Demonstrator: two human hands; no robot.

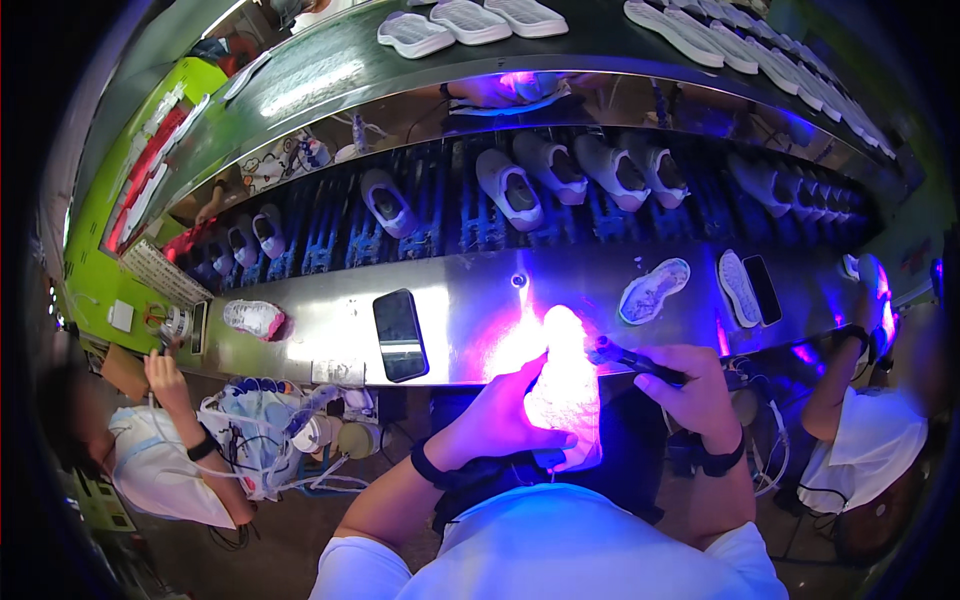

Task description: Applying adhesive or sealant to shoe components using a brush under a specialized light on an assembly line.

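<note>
"Starting at the near side, what is held by each hand?"

"A pale shoe part (562, 412) is gripped along its left side by the left hand (503, 414), in front of the torso at the near edge of the metal bench (455, 300). A dark, pen-shaped tool (635, 361) is enclosed by the right hand (692, 388), its tip directed at the shoe part. Whether contact is made cannot be told; surface detail is masked by violet-white glare."

"What is located beyond the hands?"

"A black phone (400, 335) is placed on the bench to the left. A patterned sole (655, 291) and a white sole (738, 288) are placed to the right. Farther back, grey shoes (510, 190) are spaced along a dark slatted conveyor (440, 190). Beyond it, white soles (466, 22) are set on a shelf (335, 58)."
</note>
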